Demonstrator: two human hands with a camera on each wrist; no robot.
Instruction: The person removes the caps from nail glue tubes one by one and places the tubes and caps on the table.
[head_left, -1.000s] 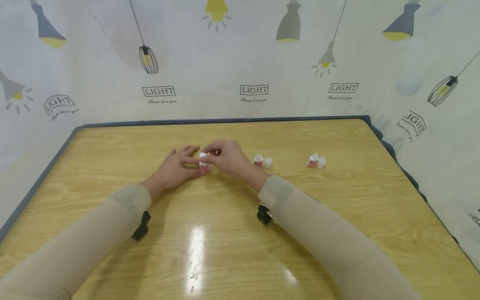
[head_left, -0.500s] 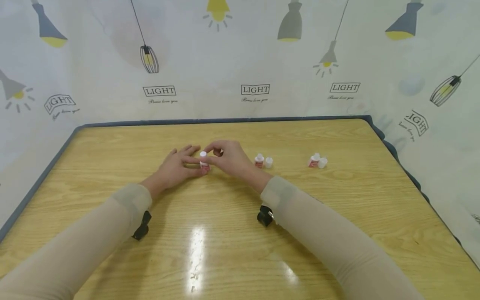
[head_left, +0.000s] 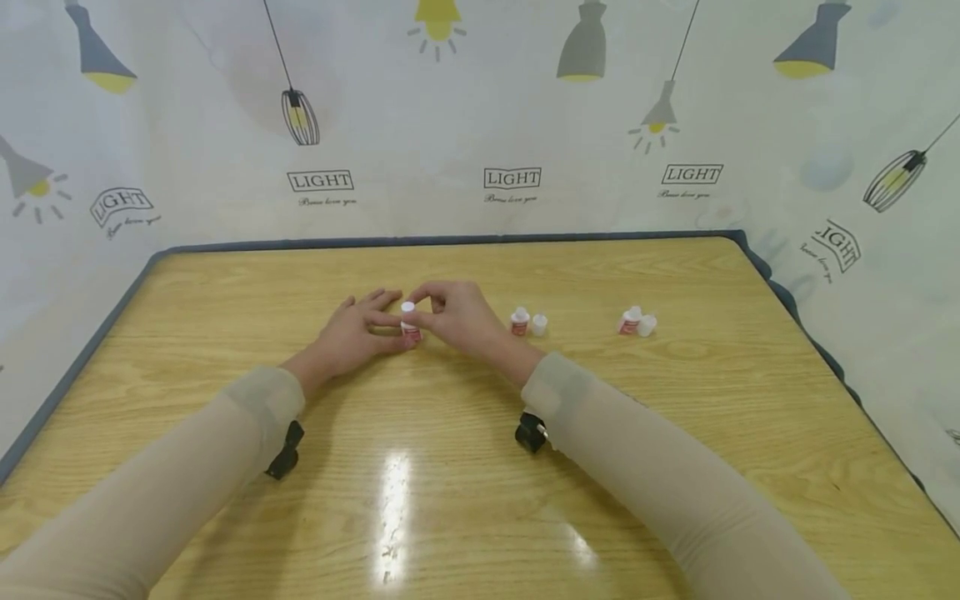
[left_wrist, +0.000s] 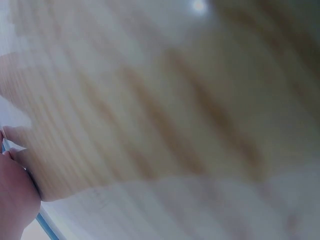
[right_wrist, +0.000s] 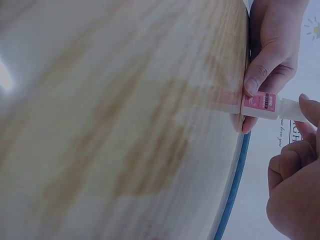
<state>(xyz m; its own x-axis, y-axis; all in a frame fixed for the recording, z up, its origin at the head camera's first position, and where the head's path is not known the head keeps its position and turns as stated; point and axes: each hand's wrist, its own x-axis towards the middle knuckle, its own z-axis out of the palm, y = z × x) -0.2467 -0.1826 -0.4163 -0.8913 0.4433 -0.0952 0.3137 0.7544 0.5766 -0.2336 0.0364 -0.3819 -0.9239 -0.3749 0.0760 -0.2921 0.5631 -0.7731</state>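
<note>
A small white bottle with a pink-red label (head_left: 411, 332) stands upright on the table. My left hand (head_left: 351, 337) pinches its lower part between thumb and fingers, the other fingers spread out behind. My right hand (head_left: 456, 315) pinches the white cap (head_left: 407, 307) at the top of this bottle with thumb and index finger. In the right wrist view, the left thumb presses the label of the bottle (right_wrist: 260, 102), and the right hand's other fingers (right_wrist: 286, 165) are curled. The left wrist view catches only part of the left hand (left_wrist: 17, 197).
Right of my hands stands a second small bottle (head_left: 519, 322) with a white cap (head_left: 539, 324) beside it. Farther right is a third bottle (head_left: 630, 321), its white cap (head_left: 647, 325) close by. A printed curtain (head_left: 420, 208) rises behind the wooden table (head_left: 465, 467).
My right thumb and index finger have shifted slightly at the cap, so more of its top shows. The left hand and the bottle have stayed in place.
</note>
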